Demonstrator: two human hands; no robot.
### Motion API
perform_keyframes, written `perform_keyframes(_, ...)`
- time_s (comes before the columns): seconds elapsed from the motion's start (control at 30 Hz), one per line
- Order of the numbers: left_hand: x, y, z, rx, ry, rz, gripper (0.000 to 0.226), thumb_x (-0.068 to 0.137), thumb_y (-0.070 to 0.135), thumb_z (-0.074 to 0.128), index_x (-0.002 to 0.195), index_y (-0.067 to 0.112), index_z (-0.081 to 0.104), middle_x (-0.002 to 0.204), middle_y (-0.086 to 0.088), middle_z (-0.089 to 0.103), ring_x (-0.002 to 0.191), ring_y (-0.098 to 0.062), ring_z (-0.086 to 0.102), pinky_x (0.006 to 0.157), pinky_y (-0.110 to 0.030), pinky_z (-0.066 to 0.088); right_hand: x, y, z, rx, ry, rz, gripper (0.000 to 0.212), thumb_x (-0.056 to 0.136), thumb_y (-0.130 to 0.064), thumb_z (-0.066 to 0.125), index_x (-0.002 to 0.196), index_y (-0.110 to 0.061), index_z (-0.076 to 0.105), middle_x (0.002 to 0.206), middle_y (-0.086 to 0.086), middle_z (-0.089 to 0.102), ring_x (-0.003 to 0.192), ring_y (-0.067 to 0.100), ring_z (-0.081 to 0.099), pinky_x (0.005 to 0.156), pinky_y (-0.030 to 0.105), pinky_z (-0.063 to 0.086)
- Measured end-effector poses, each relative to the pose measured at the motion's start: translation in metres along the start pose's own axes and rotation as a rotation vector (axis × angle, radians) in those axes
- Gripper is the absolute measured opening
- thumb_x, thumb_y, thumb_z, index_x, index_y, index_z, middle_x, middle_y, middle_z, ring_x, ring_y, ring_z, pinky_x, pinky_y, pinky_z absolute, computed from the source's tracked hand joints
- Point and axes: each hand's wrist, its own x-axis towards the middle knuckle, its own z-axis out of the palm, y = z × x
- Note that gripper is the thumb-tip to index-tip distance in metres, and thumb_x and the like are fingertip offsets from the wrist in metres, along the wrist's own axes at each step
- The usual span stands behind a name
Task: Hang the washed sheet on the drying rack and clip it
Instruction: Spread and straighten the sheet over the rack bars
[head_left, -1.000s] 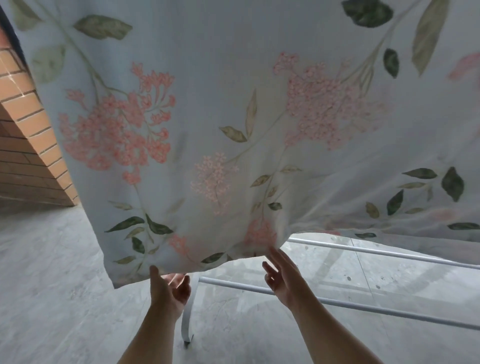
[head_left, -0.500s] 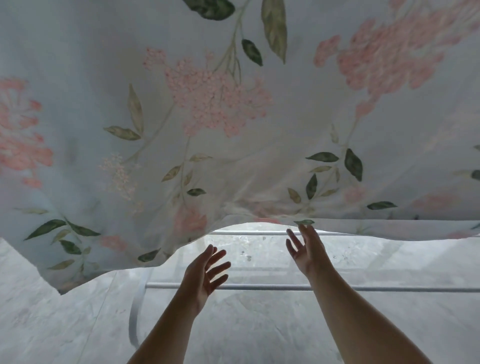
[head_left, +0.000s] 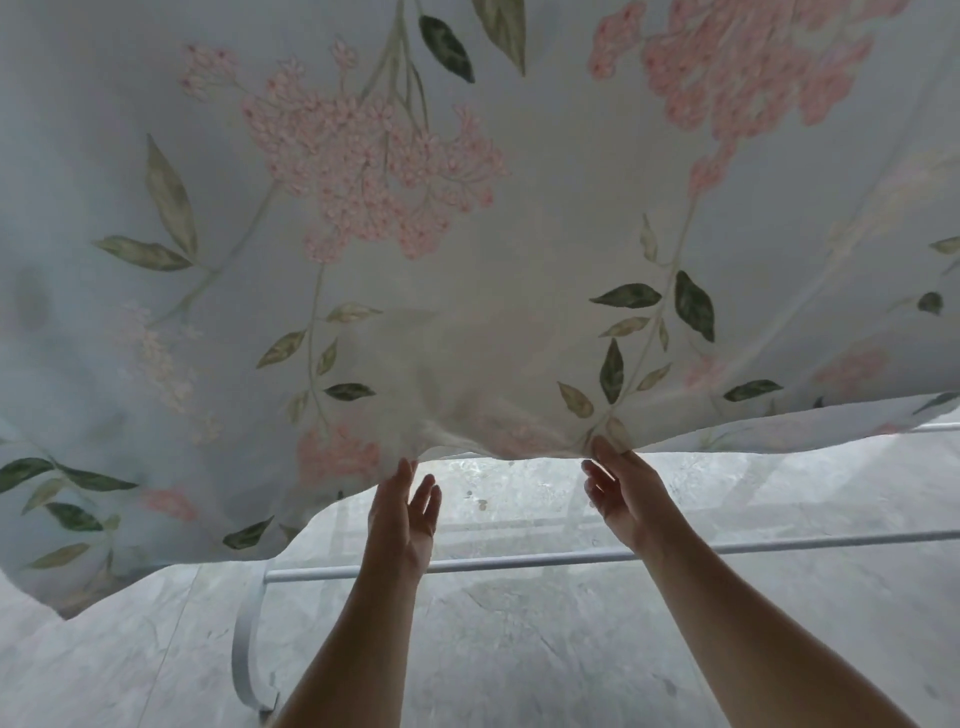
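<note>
Our left hand (head_left: 405, 514) and right hand (head_left: 626, 493), fingers straight — gripping nothing — touch the hem of the pale floral fabric sheet (head_left: 467, 291), above the white metal rack rail (head_left: 519, 561).

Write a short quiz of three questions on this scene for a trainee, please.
1. True or false: the sheet is plain, without any print.
2. What do the fingertips of the left hand and the right hand reach? A: the sheet's lower edge. B: a clip. C: a basket.
3. Which metal part crosses the picture below both hands?
Key: 1 false, it bears pink flowers and green leaves. 2 A. 3 the rack bar.
</note>
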Motion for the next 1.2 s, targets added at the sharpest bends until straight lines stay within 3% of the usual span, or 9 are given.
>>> perform_keyframes(0.1,0.007,0.002,-0.001,-0.075,0.018,0.046,0.006,0.091,0.014,0.060,0.096,0.016,0.058,0.081,0.005,0.057,0.063,-0.005,0.054,0.049,-0.014,0.048,-0.004,0.001,-0.007,0.012,-0.009,-0.018,0.015,0.085,-0.013,0.066,0.099,-0.008,0.066,0.080,0.003,0.068,0.069,0.011,0.065,0.057,0.020,0.055)
perform_keyframes(0.17,0.006,0.003,-0.002,-0.090,0.042,0.091,0.007,0.092,0.008,0.058,0.090,0.014,0.061,0.076,0.005,0.059,0.054,-0.003,0.058,0.048,-0.013,0.048,-0.006,0.004,-0.009,0.043,-0.007,-0.034,0.016,0.086,-0.011,0.064,0.101,-0.005,0.065,0.079,0.005,0.068,0.067,0.010,0.067,0.058,0.020,0.056)
perform_keyframes(0.37,0.002,0.009,-0.011,-0.071,0.131,0.182,0.006,0.091,0.002,0.057,0.091,0.004,0.063,0.093,-0.006,0.067,0.066,-0.009,0.070,0.064,-0.022,0.059,-0.007,0.018,-0.009,0.089,-0.007,-0.095,0.013,0.090,-0.003,0.057,0.102,-0.001,0.063,0.085,0.009,0.070,0.069,0.013,0.069,0.062,0.022,0.058)
perform_keyframes(0.53,-0.003,0.009,-0.017,-0.049,0.193,0.189,0.005,0.090,0.000,0.059,0.089,0.003,0.063,0.078,-0.005,0.072,0.063,-0.011,0.071,0.058,-0.021,0.057,-0.009,0.028,-0.007,0.105,0.006,-0.101,0.011,0.090,-0.001,0.056,0.098,0.000,0.064,0.082,0.010,0.071,0.069,0.014,0.070,0.062,0.023,0.058)
perform_keyframes(0.67,-0.007,0.007,-0.018,-0.034,0.220,0.163,0.004,0.090,0.001,0.059,0.089,0.003,0.062,0.084,-0.009,0.069,0.061,-0.012,0.070,0.062,-0.024,0.059,-0.013,0.032,-0.011,0.119,0.013,-0.087,0.013,0.087,-0.002,0.059,0.099,0.001,0.064,0.082,0.011,0.071,0.071,0.015,0.070,0.062,0.023,0.057)
perform_keyframes(0.77,-0.008,0.007,-0.015,-0.032,0.218,0.147,0.006,0.089,0.000,0.060,0.094,0.000,0.062,0.077,-0.007,0.071,0.065,-0.014,0.071,0.063,-0.024,0.059,-0.016,0.032,-0.014,0.117,0.001,-0.085,0.018,0.080,-0.005,0.064,0.097,0.001,0.064,0.080,0.010,0.072,0.072,0.016,0.070,0.062,0.024,0.057)
perform_keyframes(0.97,-0.008,0.005,-0.013,0.009,0.236,0.070,0.026,0.090,0.001,0.059,0.114,-0.008,0.055,0.098,-0.015,0.065,0.081,-0.024,0.067,0.064,-0.029,0.060,-0.018,0.033,-0.016,0.087,0.021,-0.095,0.010,0.087,-0.002,0.060,0.095,-0.001,0.065,0.086,0.014,0.070,0.075,0.019,0.070,0.063,0.025,0.058)
perform_keyframes(1.1,-0.021,-0.002,-0.029,0.300,0.084,-0.221,0.034,0.094,0.018,0.057,0.116,-0.002,0.042,0.119,-0.023,0.048,0.083,-0.033,0.067,0.064,-0.039,0.058,-0.022,0.039,-0.028,-0.015,-0.031,-0.041,0.044,0.074,-0.022,0.069,0.115,-0.008,0.060,0.110,0.008,0.069,0.097,0.024,0.069,0.070,0.032,0.058)
perform_keyframes(1.2,-0.039,-0.011,-0.031,0.625,0.096,-0.266,0.031,0.092,0.014,0.058,0.116,-0.003,0.049,0.117,-0.022,0.056,0.086,-0.033,0.065,0.066,-0.044,0.058,-0.030,0.052,-0.054,-0.041,0.028,0.040,0.059,0.073,-0.029,0.075,0.125,-0.012,0.054,0.117,0.006,0.067,0.103,0.025,0.067,0.074,0.034,0.055)
